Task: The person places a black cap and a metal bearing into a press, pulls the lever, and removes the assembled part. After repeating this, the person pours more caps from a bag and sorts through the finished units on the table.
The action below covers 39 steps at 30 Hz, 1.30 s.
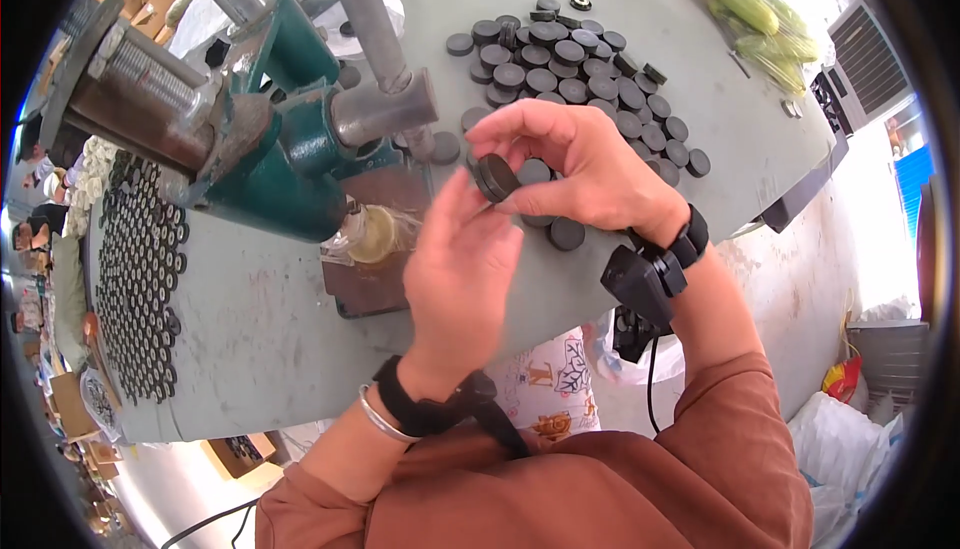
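A dark round disc [496, 178] with a thick rim is tilted between my two hands, above the table. My right hand [600, 169] is closed on it, the thumb against its lower edge and the index finger curled above. My left hand [458, 269] is close below and to the left; its fingers are stretched toward the disc's edge, the thumb apart. Whether those fingertips touch the disc is hard to see. Beside my left hand stands a green hand press [270, 184], with a pale yellow round die [373, 235] on its base.
Many loose black discs [570, 53] are heaped beyond my right hand on the grey table [265, 349]. Rows of ring-topped discs [140, 269] cover the table's left side. A plastic bag of green vegetables [755, 19] lies at the far right.
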Motion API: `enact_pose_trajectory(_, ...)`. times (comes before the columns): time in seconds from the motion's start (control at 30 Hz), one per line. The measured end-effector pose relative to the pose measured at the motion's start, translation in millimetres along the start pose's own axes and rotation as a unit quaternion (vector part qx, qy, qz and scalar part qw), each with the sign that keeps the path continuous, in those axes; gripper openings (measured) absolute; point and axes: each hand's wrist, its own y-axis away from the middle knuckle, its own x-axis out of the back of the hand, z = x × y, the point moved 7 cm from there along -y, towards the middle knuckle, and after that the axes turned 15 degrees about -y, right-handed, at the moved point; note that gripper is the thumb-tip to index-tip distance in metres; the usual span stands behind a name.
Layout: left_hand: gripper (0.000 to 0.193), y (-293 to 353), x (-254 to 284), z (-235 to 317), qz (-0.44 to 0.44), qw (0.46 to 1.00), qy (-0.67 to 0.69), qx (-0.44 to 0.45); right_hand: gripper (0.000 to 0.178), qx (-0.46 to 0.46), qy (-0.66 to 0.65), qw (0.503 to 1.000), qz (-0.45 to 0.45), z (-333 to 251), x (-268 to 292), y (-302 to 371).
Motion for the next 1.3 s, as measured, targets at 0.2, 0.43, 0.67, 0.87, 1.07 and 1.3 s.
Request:
enact_pose_trajectory(0.2,0.045,-4.6,4.4,4.6,-0.059,0.994,0.072,0.053,0.033,-0.099,-0.028,0.995,0.015,-0.7,-5.3,16.5)
enact_pose_trajectory(0.43,0.03,0.3,5.0,0.5,-0.065,0.958,0.239,0.142,0.032,-0.058,-0.062,0.995,0.05,-3.0,-24.3,35.7)
enact_pose_trajectory(0.67,0.031,6.0,11.3,-0.4,-0.037,0.987,0.131,0.086,0.031,0.084,0.165,0.981,0.06,-18.9,-27.9,44.9)
enact_pose_trajectory(0.87,0.031,14.6,31.9,14.9,0.038,0.967,-0.164,-0.191,0.027,0.1,0.207,0.97,0.083,-27.3,-34.5,49.6)
enact_pose_trajectory(1.07,0.026,16.7,35.1,23.2,0.02,0.952,-0.204,-0.227,0.023,0.133,0.212,0.965,0.084,-29.2,-34.2,53.5)
enact_pose_trajectory(1.3,0.023,23.9,32.5,44.7,0.037,0.925,-0.272,-0.264,0.017,0.152,0.217,0.959,0.099,-34.1,-44.5,60.6)
